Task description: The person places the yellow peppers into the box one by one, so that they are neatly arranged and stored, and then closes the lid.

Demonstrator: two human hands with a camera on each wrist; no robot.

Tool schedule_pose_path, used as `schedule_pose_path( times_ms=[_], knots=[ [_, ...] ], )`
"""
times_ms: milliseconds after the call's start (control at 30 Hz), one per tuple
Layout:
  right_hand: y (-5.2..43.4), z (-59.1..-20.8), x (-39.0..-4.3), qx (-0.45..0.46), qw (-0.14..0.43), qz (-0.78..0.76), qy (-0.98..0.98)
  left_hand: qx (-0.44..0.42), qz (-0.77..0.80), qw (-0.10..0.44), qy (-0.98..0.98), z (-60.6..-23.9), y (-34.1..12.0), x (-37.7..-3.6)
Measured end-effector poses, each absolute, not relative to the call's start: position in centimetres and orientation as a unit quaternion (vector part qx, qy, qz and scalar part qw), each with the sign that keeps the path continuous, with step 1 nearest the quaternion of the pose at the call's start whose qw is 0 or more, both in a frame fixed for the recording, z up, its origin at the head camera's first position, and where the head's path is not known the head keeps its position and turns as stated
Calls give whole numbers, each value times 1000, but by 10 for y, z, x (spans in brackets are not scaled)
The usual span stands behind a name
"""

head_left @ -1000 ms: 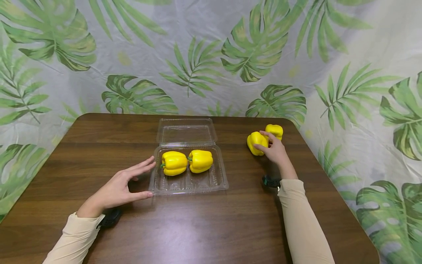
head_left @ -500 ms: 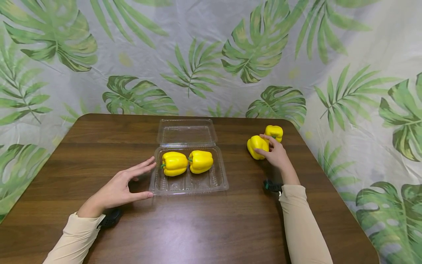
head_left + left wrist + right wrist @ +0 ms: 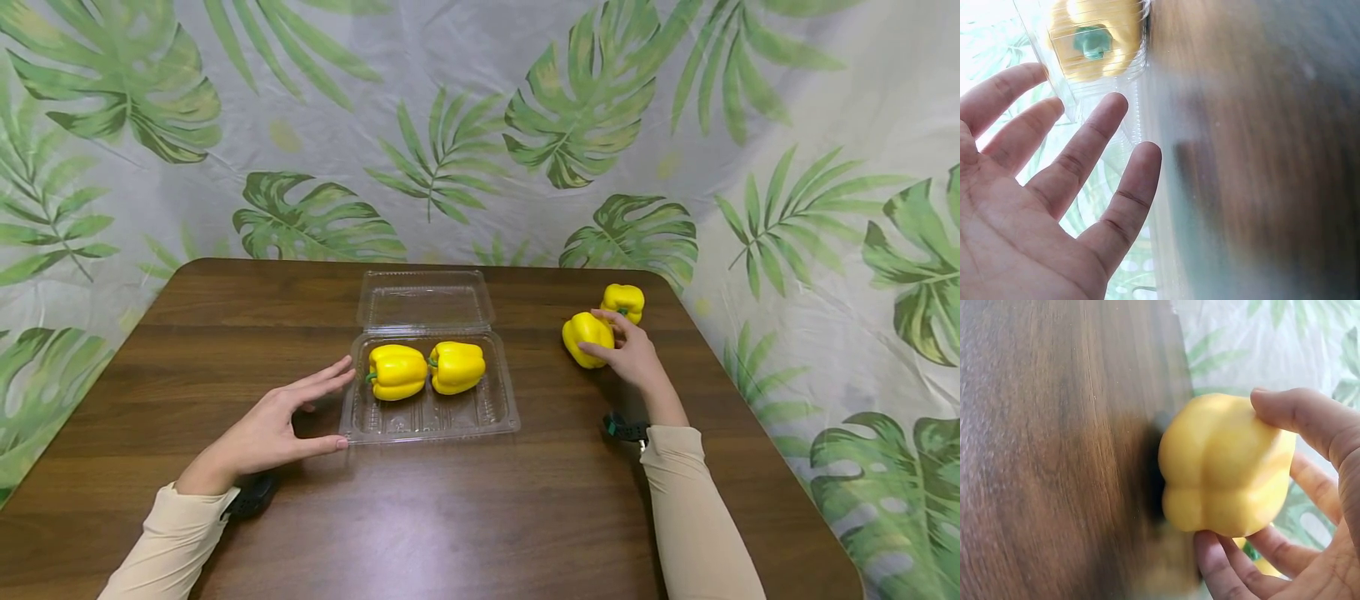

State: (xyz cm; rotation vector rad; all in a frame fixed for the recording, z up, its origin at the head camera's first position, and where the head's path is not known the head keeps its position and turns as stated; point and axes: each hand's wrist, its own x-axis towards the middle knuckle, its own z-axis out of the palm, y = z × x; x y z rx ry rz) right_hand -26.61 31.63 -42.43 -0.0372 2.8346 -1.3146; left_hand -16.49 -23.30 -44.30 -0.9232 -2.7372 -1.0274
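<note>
My right hand (image 3: 633, 354) grips a yellow bell pepper (image 3: 585, 340) between thumb and fingers at the table's right. In the right wrist view the pepper (image 3: 1225, 465) hides part of the fingers behind it. Just behind that hand lies another yellow bell pepper (image 3: 624, 300). A clear plastic clamshell box (image 3: 423, 421) stands in the middle with its lid (image 3: 423, 302) folded back. Inside it, side by side, are two yellow peppers, a left one (image 3: 396, 372) and a right one (image 3: 457, 367). My left hand (image 3: 273, 425) has its fingers extended, thumb and fingertips at the box's left edge.
The brown wooden table (image 3: 420, 525) has rounded far corners. Behind it hangs a pale curtain (image 3: 465, 150) printed with green leaves. A dark band (image 3: 626, 427) is at my right wrist, another dark band (image 3: 253, 493) at my left.
My right hand has come a little toward me with its pepper, away from the far pepper, which shows more now. The left hand and the box have stayed put.
</note>
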Motion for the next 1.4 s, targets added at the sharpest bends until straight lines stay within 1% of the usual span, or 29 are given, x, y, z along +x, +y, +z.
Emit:
schedule_pose_path(
  times_ms=[467,1100,1400],
  knots=[
    [319,-416,-259,-40,8,-432,901,-299,-334,35,-893,-443,-233,-165],
    [297,-375,-245,-72,30,-442,894,-298,-331,33,-895,-443,-233,-165],
    [285,-361,-241,-84,33,-427,900,-299,-330,37,-894,-443,-233,-165]
  ],
)
